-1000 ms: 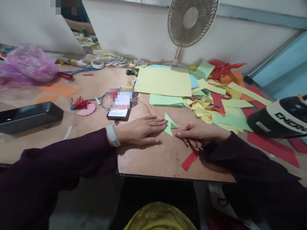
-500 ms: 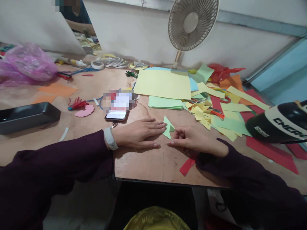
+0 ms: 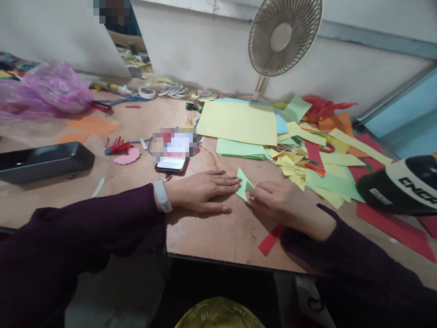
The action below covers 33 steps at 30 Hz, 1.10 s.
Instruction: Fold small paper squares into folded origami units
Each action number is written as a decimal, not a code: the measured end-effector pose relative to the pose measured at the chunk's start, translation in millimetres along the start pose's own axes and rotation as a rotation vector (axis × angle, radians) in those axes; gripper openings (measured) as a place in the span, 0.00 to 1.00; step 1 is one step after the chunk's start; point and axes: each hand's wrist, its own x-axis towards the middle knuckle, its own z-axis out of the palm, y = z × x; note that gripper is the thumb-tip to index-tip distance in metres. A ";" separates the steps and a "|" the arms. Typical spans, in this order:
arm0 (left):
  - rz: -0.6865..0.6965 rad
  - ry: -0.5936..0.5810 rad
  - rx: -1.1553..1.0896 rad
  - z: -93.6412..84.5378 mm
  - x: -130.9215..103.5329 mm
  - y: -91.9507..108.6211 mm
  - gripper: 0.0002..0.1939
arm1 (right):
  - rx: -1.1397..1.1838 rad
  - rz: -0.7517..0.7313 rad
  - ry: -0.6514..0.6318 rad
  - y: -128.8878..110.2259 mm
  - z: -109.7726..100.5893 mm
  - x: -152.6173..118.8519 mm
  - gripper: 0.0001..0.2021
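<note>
A small piece of folded light-green paper (image 3: 243, 186) lies on the wooden table between my hands, with pointed corners and a raised flap on its right side. My left hand (image 3: 205, 191) is laid flat and open on the table, its fingertips at the paper's left edge. My right hand (image 3: 276, 198) is closed, fingers curled and pinching the paper's right side. Its fingertips partly cover that corner. A red paper strip (image 3: 271, 239) pokes out near my right sleeve.
Beyond my left hand lies a phone (image 3: 170, 164). Yellow sheets (image 3: 239, 120) and green sheets (image 3: 241, 149) are stacked ahead, with paper scraps (image 3: 292, 164) beside them. At right lies a black drum-shaped container (image 3: 389, 191); at left, a black tray (image 3: 48, 161). A fan (image 3: 285, 38) stands behind.
My right hand has turned, back upward, and its thumb has drawn in to the green paper's lower right. My left hand stays flat. The whole view has shifted slightly.
</note>
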 end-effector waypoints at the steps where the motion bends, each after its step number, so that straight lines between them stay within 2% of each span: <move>1: -0.001 0.005 -0.003 -0.2 0.2 0.3 0.33 | -0.006 -0.007 0.009 -0.5 1.2 0.0 0.13; 6: -0.024 -0.010 -0.009 -1.1 0.7 2.1 0.34 | 0.039 -0.004 0.060 -1.6 2.2 0.8 0.11; 13: 0.009 0.002 -0.018 -1.0 -0.9 5.1 0.31 | 0.074 -0.118 0.178 3.2 6.8 1.4 0.13; 17: 0.043 0.023 -0.036 -0.7 -0.9 6.7 0.30 | 0.185 -0.036 0.247 0.0 8.8 4.0 0.11; 22: 0.072 0.031 -0.014 -1.9 0.0 5.5 0.27 | 0.465 0.166 0.149 1.7 10.8 10.1 0.09; 25: 0.109 0.051 -0.003 -3.7 0.6 4.4 0.21 | 0.549 0.250 0.114 5.7 12.7 13.5 0.08; 29: 0.152 0.104 -0.001 -5.9 1.0 3.9 0.16 | 0.561 0.284 0.111 6.7 17.1 16.3 0.08; 33: 0.160 0.124 0.030 -7.2 0.5 3.1 0.15 | 0.558 0.273 0.152 4.0 23.2 18.0 0.09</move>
